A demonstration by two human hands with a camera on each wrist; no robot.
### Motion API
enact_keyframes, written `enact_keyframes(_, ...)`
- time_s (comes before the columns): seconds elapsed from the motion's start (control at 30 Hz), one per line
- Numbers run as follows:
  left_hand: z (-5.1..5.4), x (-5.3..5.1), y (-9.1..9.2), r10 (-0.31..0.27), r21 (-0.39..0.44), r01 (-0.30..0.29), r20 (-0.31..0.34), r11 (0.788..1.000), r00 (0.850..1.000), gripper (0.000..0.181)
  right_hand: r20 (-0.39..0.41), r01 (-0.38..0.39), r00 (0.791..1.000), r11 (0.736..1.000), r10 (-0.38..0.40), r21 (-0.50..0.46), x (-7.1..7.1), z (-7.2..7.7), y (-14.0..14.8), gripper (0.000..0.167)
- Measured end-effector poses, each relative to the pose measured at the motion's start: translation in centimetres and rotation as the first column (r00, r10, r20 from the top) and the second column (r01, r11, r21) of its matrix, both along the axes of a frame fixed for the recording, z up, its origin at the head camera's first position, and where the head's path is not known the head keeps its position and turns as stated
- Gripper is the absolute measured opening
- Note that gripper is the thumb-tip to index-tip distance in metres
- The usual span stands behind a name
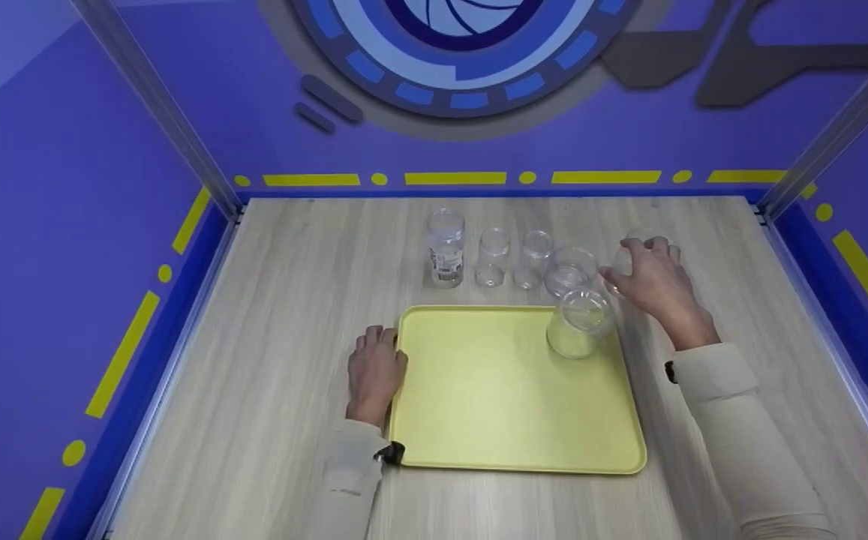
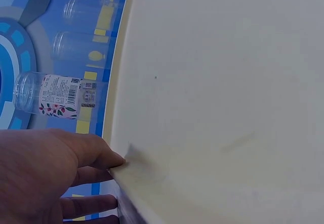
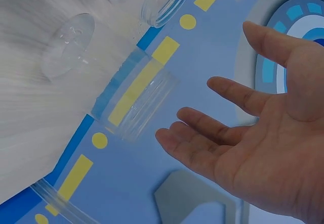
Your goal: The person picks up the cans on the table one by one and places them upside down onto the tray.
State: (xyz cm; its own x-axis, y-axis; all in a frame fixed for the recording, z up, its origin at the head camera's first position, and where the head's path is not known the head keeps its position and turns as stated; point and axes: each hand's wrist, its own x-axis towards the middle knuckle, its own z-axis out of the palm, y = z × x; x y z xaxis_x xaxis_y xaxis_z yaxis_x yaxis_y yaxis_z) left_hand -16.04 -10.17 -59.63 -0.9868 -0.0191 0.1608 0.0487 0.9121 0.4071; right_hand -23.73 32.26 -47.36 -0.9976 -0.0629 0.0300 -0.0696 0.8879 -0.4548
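Our right hand [image 1: 655, 283] is released at the right end of a row of clear containers, its thumb and loosely extended fingers spread near a transparent jar [image 3: 129, 92]; the right wrist view shows a gap between the fingertips and that jar, which stands upright on the counter [image 1: 287, 315], beyond the tray's far right corner. Our left hand [image 1: 375, 371] grasps the yellow tray [image 1: 494, 420] by its left edge, close to the far left corner, with the thumb over the rim and the fingers down along the outside. On the tray, in its far right part, we see a large clear jar [image 1: 580, 326]. Behind the tray's far edge we count, from the left, a clear bottle [image 1: 446, 251] with a printed label, two slim clear jars [image 1: 493, 259] standing side by side, and a wide clear jar [image 1: 570, 274] just behind the large one. We wear pale long sleeves [image 1: 734, 420], with something black at each cuff. Around the counter we have blue-purple walls [image 1: 201, 90] marked with yellow bars and dots, and metal posts [image 1: 156, 97] rise at the far corners.
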Motion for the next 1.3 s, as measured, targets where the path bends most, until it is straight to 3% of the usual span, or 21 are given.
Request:
enact_keyframes(0.8, 0.0, -0.3, 0.0, 0.012, -0.013, -0.012, 0.051, 1.0, 0.999, 0.036, 0.026, 0.034, 0.999, 0.999, -0.034, 0.009, -1.6, -0.5, 1.4, 0.069)
enact_keyframes(1.3, -0.1, -0.1, -0.1, 0.003, -0.02, -0.003, 0.004, 1.0, 1.0, 0.033, 0.05, 0.059, 0.997, 0.998, -0.061, 0.032, -2.7, -0.5, 2.4, 0.069)
